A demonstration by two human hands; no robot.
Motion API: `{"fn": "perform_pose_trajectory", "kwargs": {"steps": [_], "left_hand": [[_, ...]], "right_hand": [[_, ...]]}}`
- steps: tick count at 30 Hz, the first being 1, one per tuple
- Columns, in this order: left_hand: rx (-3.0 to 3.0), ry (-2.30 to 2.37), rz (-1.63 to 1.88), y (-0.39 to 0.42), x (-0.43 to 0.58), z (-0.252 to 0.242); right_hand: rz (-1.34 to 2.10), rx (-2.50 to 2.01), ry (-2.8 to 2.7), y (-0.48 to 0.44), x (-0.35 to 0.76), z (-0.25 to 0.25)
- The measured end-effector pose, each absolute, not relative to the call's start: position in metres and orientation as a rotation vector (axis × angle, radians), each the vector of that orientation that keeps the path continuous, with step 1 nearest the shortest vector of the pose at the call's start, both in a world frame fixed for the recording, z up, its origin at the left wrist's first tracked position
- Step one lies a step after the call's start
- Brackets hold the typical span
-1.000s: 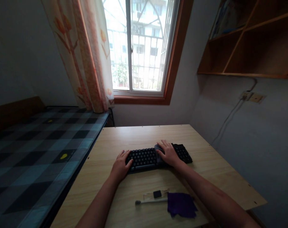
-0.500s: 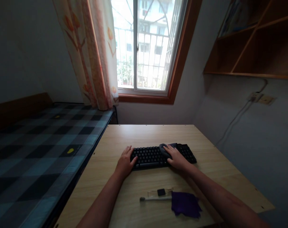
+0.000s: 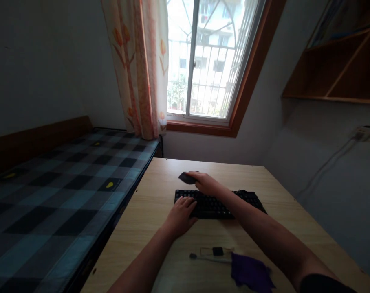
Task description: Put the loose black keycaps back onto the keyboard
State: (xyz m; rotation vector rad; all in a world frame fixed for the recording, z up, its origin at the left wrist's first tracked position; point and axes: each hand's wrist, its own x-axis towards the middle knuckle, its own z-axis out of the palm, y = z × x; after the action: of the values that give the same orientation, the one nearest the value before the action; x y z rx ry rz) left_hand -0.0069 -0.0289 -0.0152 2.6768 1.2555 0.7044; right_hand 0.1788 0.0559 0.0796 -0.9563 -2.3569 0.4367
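A black keyboard point(image 3: 214, 207) lies on the light wooden table point(image 3: 136, 228). My left hand point(image 3: 181, 213) rests on the keyboard's left end, fingers lying over the keys. Above the keyboard's back edge, my right hand point(image 3: 205, 182) grips a dark grey cloth point(image 3: 187, 178), which sticks out to the left of the fingers. Nearer to me lie a thin brush point(image 3: 208, 258), a small black piece point(image 3: 218, 251) with a clear strip, and a purple cloth point(image 3: 250, 272) over the brush's right end.
A bed with a checked cover point(image 3: 81, 179) stands along the table's left side. Behind the table are a curtain point(image 3: 142, 73) and a window point(image 3: 212, 69). A wooden shelf point(image 3: 334, 73) hangs at the upper right, with a cable point(image 3: 328, 160) below it.
My right hand has lifted off the keyboard and moved left and back with the grey cloth. My left hand has shifted further over the keys. The view has turned left.
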Motion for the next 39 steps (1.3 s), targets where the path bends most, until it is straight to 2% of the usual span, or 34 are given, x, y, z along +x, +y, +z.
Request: {"fn": "perform_pose_trajectory", "kwargs": {"steps": [4,8,19,24,39], "left_hand": [[2.628,1.287,0.666,-0.025,-0.009,-0.019],[2.599,1.321,0.643,-0.022,-0.009,-0.024],[2.588,1.273,0.747,-0.018,-0.01,-0.018],[2.595,1.274,0.779,-0.019,-0.008,-0.014],[2.639,1.306,0.768,-0.011,-0.012,-0.023]], "right_hand": [[0.799,-0.768,-2.713,0.077,0.124,0.053],[1.002,-0.867,-2.708,0.093,0.114,0.031],[0.48,-0.867,-2.811,0.096,0.128,0.025],[0.389,-0.882,-2.793,0.096,0.152,0.026],[0.195,-1.296,-2.748,0.076,0.296,0.037]]}}
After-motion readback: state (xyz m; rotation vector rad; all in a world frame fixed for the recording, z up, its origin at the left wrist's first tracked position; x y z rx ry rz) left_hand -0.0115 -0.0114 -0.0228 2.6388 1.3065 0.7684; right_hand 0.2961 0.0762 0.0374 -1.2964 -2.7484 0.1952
